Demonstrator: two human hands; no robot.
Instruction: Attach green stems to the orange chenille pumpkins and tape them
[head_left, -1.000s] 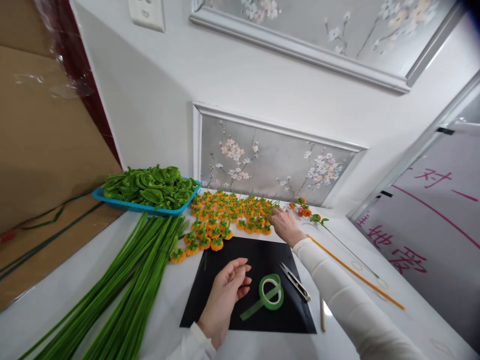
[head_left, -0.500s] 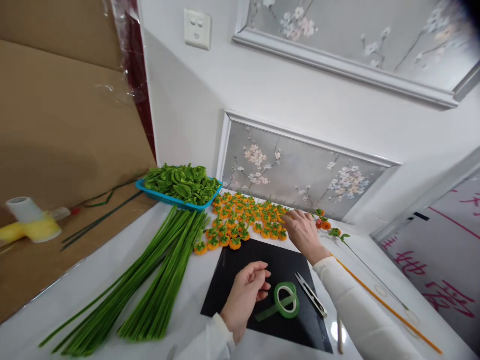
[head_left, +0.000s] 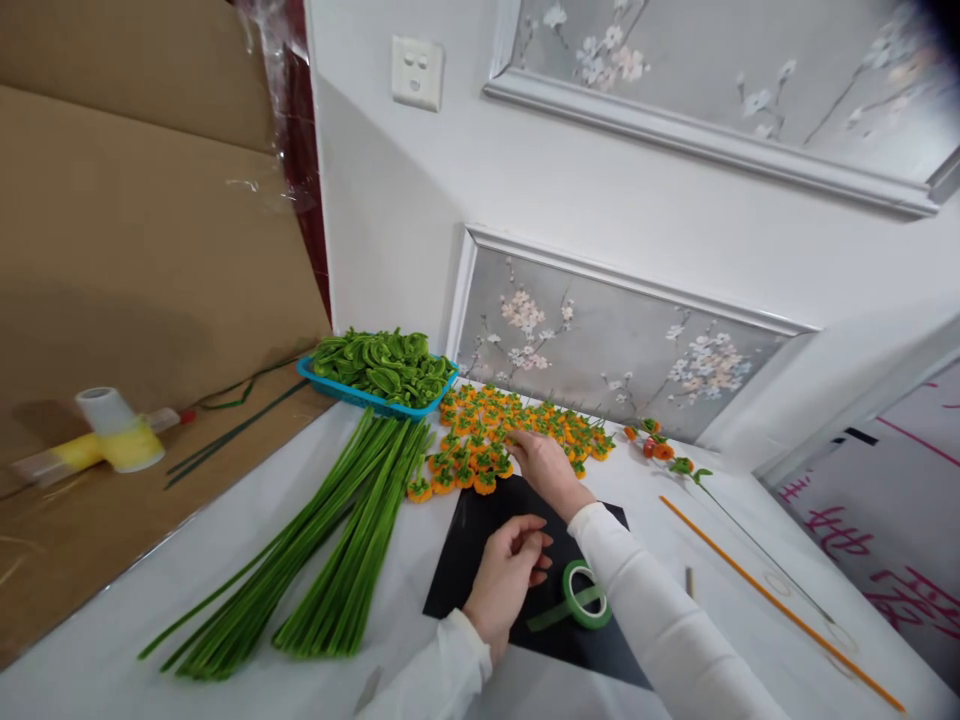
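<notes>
My right hand (head_left: 551, 468) reaches over the black mat (head_left: 469, 545), its fingertips pinched at an orange flower in the front rows of small orange flowers (head_left: 461, 455) with green tops. Below it, my left hand (head_left: 506, 578) hovers over the mat with its fingers curled in; whether anything is between them I cannot make out. A roll of green tape (head_left: 598, 612) lies on the mat, its loose end pointing left toward my left hand. My right sleeve covers the mat's right side.
Bundled green fuzzy stems (head_left: 330, 540) lie at left. A blue tray (head_left: 375, 400) of green leaf pieces stands behind them. To the right are a wired flower spray (head_left: 664, 452) and an orange stem (head_left: 780, 600). Cardboard (head_left: 150, 250) rises at far left.
My right hand has moved left, from the right end of the orange flowers to the front middle. Its sleeve now hides the snips. My left hand keeps its curled pose. The view has shifted slightly.
</notes>
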